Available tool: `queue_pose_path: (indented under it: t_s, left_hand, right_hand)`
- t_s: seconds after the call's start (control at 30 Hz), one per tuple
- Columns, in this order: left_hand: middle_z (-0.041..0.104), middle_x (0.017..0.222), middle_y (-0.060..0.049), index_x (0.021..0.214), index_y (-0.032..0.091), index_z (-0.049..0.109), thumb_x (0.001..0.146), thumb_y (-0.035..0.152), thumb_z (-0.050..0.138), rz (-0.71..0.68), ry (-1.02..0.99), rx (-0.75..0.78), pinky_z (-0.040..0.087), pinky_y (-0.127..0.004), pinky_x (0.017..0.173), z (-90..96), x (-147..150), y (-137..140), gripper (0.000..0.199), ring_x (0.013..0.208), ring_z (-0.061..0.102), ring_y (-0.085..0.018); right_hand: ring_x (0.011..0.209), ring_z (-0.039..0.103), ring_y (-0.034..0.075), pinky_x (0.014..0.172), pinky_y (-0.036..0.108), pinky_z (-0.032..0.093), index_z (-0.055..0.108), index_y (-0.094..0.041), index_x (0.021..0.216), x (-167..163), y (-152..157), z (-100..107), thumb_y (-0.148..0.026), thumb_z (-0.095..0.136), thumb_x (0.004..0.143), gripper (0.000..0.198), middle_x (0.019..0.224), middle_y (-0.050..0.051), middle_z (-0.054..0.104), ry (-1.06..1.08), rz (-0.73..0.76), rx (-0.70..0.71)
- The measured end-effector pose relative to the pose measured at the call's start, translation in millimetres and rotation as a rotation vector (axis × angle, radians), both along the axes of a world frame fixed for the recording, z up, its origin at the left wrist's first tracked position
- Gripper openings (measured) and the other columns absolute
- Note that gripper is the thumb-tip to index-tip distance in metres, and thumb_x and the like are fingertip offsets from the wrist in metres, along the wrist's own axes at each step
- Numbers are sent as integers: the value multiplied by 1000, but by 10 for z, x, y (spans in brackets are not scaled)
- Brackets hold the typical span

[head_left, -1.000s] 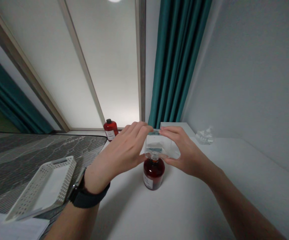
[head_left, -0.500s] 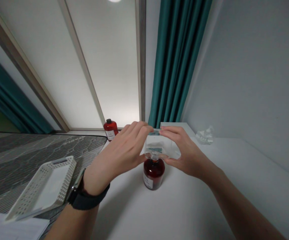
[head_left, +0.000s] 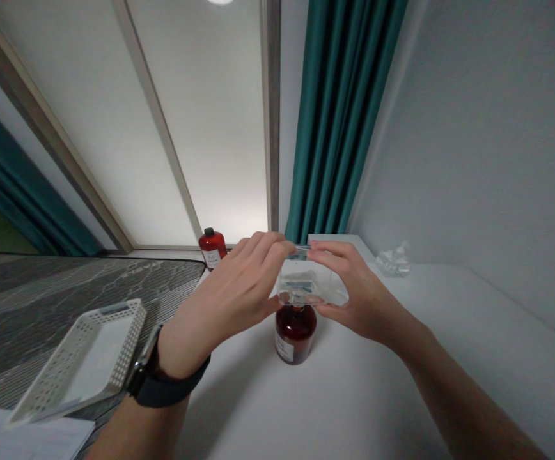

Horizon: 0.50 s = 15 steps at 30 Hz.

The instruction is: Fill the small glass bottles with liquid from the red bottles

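Both hands hold a clear, box-shaped container above a dark red bottle with a white label, which stands upright on the white table. My left hand, with a dark watch on its wrist, grips the container's left side, fingers on its far edge and thumb on the near one. On the right side, my right hand grips it the same way. The container's underside meets or overlaps the bottle's neck; whether they touch I cannot tell. A second red bottle with a black cap stands behind my left hand.
Crumpled clear plastic lies at the back right of the white table, by the wall. To the left, a white perforated basket and paper sheets rest on a grey patterned surface. Green curtains hang behind.
The clear container has tilted very slightly between my hands. My hands and the two red bottles are almost where they were.
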<state>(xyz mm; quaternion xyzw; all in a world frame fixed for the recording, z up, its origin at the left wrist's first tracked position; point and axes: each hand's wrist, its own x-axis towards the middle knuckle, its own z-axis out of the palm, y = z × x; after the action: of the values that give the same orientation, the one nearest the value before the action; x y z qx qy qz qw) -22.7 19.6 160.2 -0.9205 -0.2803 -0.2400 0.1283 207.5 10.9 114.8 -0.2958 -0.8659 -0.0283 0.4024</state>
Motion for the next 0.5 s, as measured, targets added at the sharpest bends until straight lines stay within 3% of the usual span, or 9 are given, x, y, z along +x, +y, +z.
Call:
queue_pose_path:
  t_s: [0.5]
  left_hand:
    - [55,119,-15,119,18,41,89,23,65,28,6,19,51,-50,91,19,23,-38,39,112,55,-32]
  right_hand:
    - [132,49,33,107,58,47,35,-29,142,1,6,-5,-14,67,85,68,135,14,48,-5,-9,61]
